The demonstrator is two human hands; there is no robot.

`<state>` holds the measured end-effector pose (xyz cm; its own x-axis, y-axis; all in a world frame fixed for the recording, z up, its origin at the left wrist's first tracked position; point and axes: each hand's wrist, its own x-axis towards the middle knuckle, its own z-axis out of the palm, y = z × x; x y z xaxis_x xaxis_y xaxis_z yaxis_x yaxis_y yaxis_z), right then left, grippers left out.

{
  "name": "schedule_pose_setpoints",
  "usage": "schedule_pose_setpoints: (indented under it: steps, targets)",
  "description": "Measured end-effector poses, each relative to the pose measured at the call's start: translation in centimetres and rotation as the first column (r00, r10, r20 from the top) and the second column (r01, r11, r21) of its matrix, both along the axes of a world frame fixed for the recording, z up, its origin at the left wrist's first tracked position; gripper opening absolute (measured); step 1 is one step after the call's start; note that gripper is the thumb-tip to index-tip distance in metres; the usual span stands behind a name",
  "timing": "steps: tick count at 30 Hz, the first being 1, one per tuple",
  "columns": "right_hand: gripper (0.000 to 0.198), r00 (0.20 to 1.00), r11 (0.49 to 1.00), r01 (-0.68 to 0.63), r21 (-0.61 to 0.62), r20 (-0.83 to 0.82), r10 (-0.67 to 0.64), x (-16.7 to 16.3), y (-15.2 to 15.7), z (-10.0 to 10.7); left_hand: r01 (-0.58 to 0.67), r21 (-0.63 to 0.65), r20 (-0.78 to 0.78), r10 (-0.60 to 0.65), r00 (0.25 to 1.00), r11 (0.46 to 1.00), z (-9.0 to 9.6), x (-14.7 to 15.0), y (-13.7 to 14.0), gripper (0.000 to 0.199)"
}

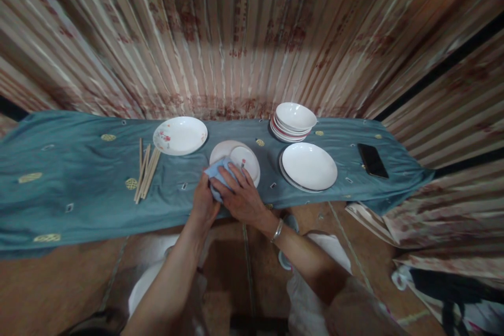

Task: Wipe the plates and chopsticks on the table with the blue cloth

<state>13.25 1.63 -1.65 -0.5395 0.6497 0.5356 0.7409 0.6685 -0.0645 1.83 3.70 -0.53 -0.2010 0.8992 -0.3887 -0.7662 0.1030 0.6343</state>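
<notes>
A light blue cloth (216, 169) is bunched between my two hands over the front left of a pale plate (220, 148). My left hand (205, 200) is closed around the cloth's left side. Across its top and right side lies my right hand (243, 197), fingers bent and pressed onto it. A small white dish (246, 160) with a red mark rests on the pale plate, just beyond my right fingers. Whether the cloth wraps anything else is hidden by my hands.
An oval plate with red flowers (183, 136) and several wooden chopsticks (146, 170) lie to the left. Stacked bowls (295, 115), stacked white plates (309, 165) and a black phone (372, 160) are on the right. A green cloth (90, 184) covers the narrow table before a curtain (220, 37).
</notes>
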Motion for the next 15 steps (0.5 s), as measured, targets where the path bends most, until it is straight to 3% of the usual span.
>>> schedule_pose_setpoints:
  steps: [6, 15]
  targets:
    - [0.046, 0.998, 0.997, 0.029, -0.077, -0.055, -0.034, -0.1, 0.7, 2.2, -0.008, -0.017, 0.037, 0.009, 0.999, 1.000, 1.8, 0.8, -0.4, 0.025]
    - [0.043, 0.945, 0.978, 0.046, -0.204, -0.308, -0.109, 0.7, 2.4, 3.1, 0.166, 0.111, 0.053, -0.173, 0.984, 0.980, 2.3, 1.2, -0.5, 0.023]
